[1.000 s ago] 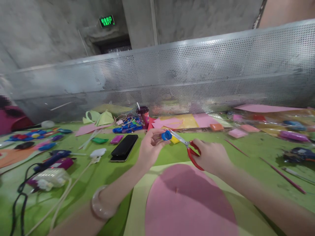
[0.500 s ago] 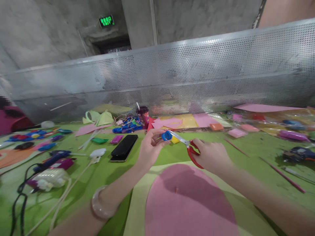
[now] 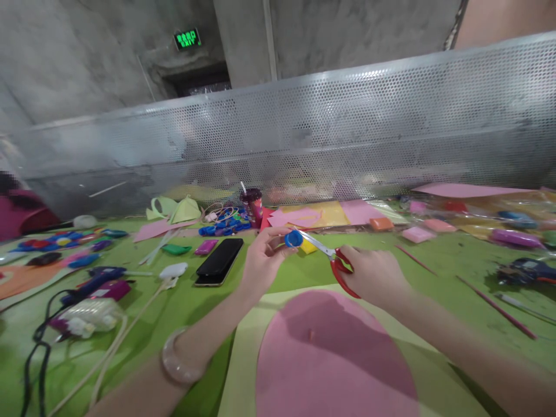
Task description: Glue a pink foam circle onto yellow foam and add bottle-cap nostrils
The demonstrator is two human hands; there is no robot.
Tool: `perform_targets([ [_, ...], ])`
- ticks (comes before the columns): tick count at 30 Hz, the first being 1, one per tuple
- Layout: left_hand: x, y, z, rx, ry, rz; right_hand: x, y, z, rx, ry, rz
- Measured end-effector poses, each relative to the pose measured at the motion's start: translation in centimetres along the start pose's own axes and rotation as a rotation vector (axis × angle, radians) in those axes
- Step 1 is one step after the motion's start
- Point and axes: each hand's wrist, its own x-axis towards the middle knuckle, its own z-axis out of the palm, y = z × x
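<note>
A blue bottle cap is pinched between the thumb and fingers of my left hand, its open side turned partly to the right. My right hand grips red-handled scissors, whose metal blades point left and reach the cap's rim. Whether the blades cut into the cap is too small to tell. Both hands are held above the far edge of a pale yellow-green sheet with a large rounded pink paper on it. A small brownish speck lies on the pink paper.
On the green table, a black phone lies left of my left hand. A lidded cup with a straw stands behind. A glue gun, cords and a power plug are at left. Clay packs and thin sticks lie at right.
Hardly anything differs. The cap and scissors keep nearly the same position, with the cap's opening turned very slightly.
</note>
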Motion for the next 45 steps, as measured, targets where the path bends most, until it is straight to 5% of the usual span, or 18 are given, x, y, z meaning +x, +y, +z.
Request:
perform_targets([
  [5, 0.4, -0.5, -0.5, -0.016, -0.01, 0.015, 0.1, 0.1, -0.6, 0.467, -0.155, -0.01],
  [11, 0.8, -1.1, -0.6, -0.115, -0.035, 0.02, -0.1, 0.1, -0.8, 1.173, -0.52, 0.124],
  [24, 1.1, -1.3, -0.8, -0.399, -0.154, -0.031, 0.2, 0.4, 0.8, 1.731, -0.829, 0.029],
  [27, 1.2, -1.3, -0.9, -0.392, -0.159, -0.04, 0.3, 0.7, 0.9, 1.696, -0.829, -0.004],
  [36, 1.1, -0.8, -0.6, -0.319, -0.093, -0.054, 0.2, 0.9, -0.9, 1.059, -0.431, 0.082],
  [45, 0.9, -0.9, -0.4, -0.226, -0.09, -0.059, 0.1, 0.5, -0.3, 0.808, -0.25, -0.041],
])
